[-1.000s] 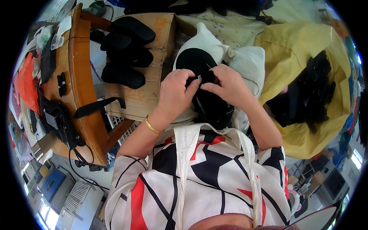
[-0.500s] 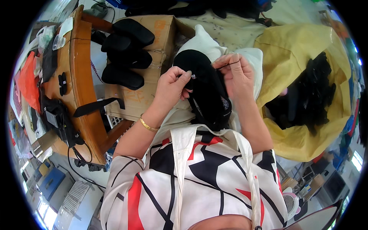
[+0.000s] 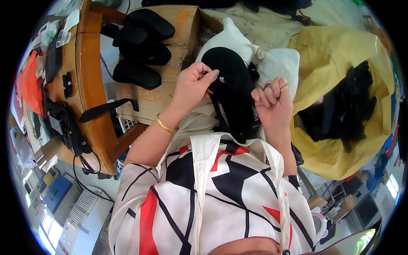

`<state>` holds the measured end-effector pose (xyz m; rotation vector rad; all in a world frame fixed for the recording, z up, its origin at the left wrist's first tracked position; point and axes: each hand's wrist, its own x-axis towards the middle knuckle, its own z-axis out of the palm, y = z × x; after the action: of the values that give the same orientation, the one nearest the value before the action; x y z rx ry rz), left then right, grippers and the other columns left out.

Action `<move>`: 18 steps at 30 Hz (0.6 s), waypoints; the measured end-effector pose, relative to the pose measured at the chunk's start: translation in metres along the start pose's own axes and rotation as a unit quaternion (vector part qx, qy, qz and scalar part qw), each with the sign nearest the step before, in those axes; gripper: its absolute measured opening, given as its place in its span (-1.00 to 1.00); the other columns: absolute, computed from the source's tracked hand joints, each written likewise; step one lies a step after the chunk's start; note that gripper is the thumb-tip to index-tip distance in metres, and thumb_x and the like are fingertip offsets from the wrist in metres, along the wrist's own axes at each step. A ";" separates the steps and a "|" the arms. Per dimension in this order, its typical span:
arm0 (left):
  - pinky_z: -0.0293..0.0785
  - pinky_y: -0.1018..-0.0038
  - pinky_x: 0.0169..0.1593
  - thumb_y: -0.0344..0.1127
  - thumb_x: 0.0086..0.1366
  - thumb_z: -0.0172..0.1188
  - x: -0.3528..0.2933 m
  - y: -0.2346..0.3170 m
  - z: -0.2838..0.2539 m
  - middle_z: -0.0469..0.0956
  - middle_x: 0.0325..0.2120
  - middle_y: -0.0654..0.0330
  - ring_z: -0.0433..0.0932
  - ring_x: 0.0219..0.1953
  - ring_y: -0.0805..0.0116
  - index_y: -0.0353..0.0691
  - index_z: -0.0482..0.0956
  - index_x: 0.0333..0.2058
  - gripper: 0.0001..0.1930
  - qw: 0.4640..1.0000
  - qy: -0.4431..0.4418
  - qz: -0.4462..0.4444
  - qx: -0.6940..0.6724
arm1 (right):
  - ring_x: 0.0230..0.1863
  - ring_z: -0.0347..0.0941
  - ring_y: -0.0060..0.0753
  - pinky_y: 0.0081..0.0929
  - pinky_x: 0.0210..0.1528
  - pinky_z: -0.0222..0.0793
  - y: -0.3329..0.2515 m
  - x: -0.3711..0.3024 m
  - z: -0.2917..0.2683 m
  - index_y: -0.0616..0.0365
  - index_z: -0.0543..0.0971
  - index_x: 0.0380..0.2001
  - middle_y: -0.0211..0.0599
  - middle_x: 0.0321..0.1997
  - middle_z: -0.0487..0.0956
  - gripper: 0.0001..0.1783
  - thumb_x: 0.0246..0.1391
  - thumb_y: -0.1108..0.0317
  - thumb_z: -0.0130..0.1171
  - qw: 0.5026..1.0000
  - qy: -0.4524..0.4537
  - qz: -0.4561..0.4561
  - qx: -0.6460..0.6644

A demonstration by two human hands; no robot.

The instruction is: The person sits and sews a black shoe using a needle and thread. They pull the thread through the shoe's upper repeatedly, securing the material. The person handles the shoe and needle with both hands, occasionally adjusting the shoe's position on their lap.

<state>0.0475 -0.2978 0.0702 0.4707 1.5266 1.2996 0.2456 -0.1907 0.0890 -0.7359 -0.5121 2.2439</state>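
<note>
A long black fabric piece [image 3: 233,100], rounded at its far end and with a small pale tag, lies in front of me on white cloth [image 3: 276,63]. My left hand [image 3: 196,85] pinches the near-left edge of that piece beside the tag, thumb against fingers. My right hand [image 3: 274,100] is held up just right of the piece, apart from it, with the fingers curled toward the palm. A dark ring sits on one finger. A thin dark line shows by the fingertips, too fine to make out. A small dark bunched bit [image 3: 253,71] lies at the piece's right edge.
Several black padded, rounded pieces [image 3: 142,74] rest on a cardboard box [image 3: 180,25] at the left. Beyond it stands a wooden table [image 3: 87,63] with a black strap [image 3: 108,109] over its edge. On the right, a yellow sack [image 3: 340,165] holds black pieces.
My right hand has moved down and right, away from the black piece, and its fingers have curled in. My left hand keeps its pinch; the view has shifted slightly.
</note>
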 end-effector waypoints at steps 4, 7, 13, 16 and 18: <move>0.32 0.62 -0.49 -0.31 0.29 0.30 0.001 0.002 -0.005 0.47 -0.55 0.33 0.41 -0.58 0.57 -0.20 0.50 -0.34 -0.85 0.971 0.008 0.143 0.192 | -0.47 0.38 -0.47 -0.34 -0.03 0.40 -0.011 -0.009 0.012 0.17 0.45 -0.45 -0.42 -0.53 0.42 -0.67 0.43 0.29 -0.12 0.959 0.038 -0.171 -0.223; 0.37 0.48 -0.44 -0.36 0.21 0.32 -0.003 0.007 -0.002 0.46 -0.48 0.22 0.44 -0.53 0.36 -0.22 0.51 -0.29 -0.83 0.844 0.070 0.359 0.393 | -0.29 0.54 -0.37 -0.40 0.02 0.43 -0.037 -0.038 -0.033 0.27 0.53 -0.29 -0.30 -0.37 0.58 -0.77 0.38 0.35 -0.03 0.890 0.053 -0.182 -0.414; 0.43 0.38 -0.41 -0.17 0.17 0.37 -0.018 0.023 0.017 0.47 -0.49 0.14 0.47 -0.50 0.19 -0.24 0.49 -0.29 -0.69 0.862 0.021 0.298 0.408 | -0.29 0.51 -0.64 -0.56 -0.21 0.44 -0.101 -0.085 -0.095 0.29 0.56 -0.16 -0.32 -0.35 0.60 -0.82 0.29 0.38 0.11 0.457 0.159 -0.163 -0.860; 0.44 0.36 -0.43 0.10 0.15 0.36 -0.021 0.036 0.027 0.48 -0.54 0.11 0.51 -0.51 0.16 -0.26 0.46 -0.34 -0.51 0.824 0.043 0.278 0.492 | -0.27 0.51 -0.67 -0.62 -0.16 0.42 -0.107 -0.091 -0.101 0.29 0.56 -0.13 -0.34 -0.31 0.60 -0.82 0.28 0.43 0.11 0.678 0.274 -0.115 -0.672; 0.45 0.34 -0.45 0.26 0.12 0.32 -0.015 0.040 0.038 0.47 -0.60 0.10 0.54 -0.52 0.14 -0.25 0.44 -0.37 -0.40 0.784 0.055 0.249 0.565 | -0.27 0.54 -0.65 -0.65 -0.16 0.43 -0.095 -0.077 -0.092 0.31 0.55 -0.11 -0.40 -0.36 0.60 -0.82 0.28 0.45 0.11 0.779 0.200 -0.180 -0.567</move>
<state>0.0739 -0.2784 0.1165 1.6724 2.2864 0.5958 0.3975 -0.1702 0.0983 -1.4800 -1.6542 1.1695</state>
